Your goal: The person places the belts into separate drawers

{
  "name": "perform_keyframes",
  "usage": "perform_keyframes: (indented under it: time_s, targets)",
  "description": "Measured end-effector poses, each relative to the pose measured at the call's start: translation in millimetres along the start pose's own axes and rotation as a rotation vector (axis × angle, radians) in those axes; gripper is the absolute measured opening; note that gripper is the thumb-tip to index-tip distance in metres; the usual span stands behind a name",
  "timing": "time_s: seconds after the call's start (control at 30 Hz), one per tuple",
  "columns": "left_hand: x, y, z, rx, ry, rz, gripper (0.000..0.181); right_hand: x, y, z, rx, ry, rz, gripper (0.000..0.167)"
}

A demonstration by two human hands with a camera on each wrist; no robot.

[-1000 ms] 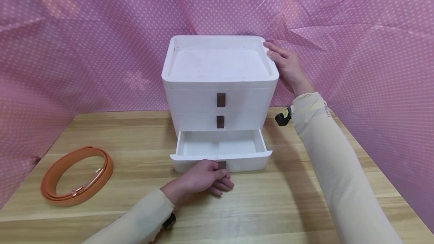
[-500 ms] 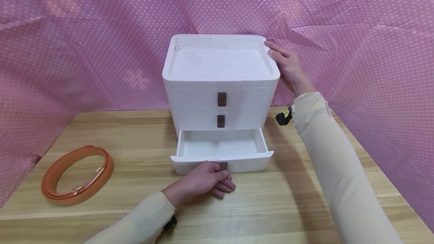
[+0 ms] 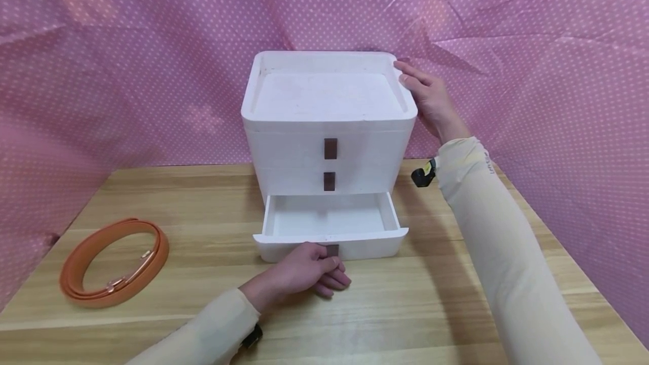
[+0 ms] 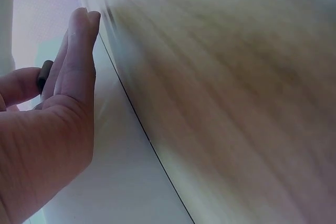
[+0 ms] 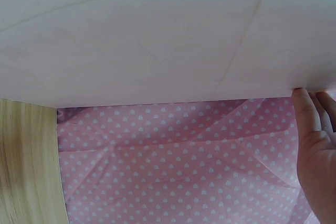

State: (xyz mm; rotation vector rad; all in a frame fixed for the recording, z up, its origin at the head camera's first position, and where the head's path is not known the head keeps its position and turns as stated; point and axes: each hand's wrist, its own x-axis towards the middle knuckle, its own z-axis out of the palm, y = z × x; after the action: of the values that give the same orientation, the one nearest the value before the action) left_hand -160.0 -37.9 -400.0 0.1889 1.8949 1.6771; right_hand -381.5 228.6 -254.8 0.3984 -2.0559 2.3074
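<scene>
A white drawer cabinet (image 3: 289, 151) with brown tab handles stands at the back of the wooden table. Its bottom drawer (image 3: 324, 221) is pulled out and nothing lies inside it. My left hand (image 3: 304, 269) pinches the drawer's brown tab (image 3: 332, 250) between thumb and forefinger, the other fingers stretched out below. The left wrist view also shows that tab (image 4: 45, 77) in the pinch. My right hand (image 3: 433, 103) rests on the cabinet's upper right edge. In the right wrist view, its straight fingers (image 5: 307, 108) touch the white side wall (image 5: 157, 51).
A coiled orange-brown belt (image 3: 81, 258) with a metal buckle lies on the table (image 3: 203, 201) to the left. Pink dotted cloth (image 3: 177, 44) hangs behind and along both sides. The cabinet's top (image 3: 329, 94) is a shallow rimmed tray.
The bottom drawer has come very slightly further out toward me, with my left hand on its tab. My right hand stays in place.
</scene>
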Motion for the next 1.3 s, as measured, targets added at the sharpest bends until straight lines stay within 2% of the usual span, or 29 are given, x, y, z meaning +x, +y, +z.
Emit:
perform_keyframes:
  time_s: [0.4, 1.03, 1.3]
  targets:
    - [-2.7, 0.0, 0.6, 0.032, 0.005, 0.000, 0.021, -0.1, 0.1, -0.8, -0.001, -0.003, 0.002, 0.046]
    - [-6.1, -2.3, 5.2, 0.024, 0.009, 0.018, 0.020, 0.0, 0.5, -1.3, -0.008, -0.013, -0.008, 0.046]
    - [-4.1, -7.3, 7.7, 0.034, 0.021, 0.008, 0.021, 1.0, 4.9, -3.0, -0.024, -0.019, -0.037, 0.046]
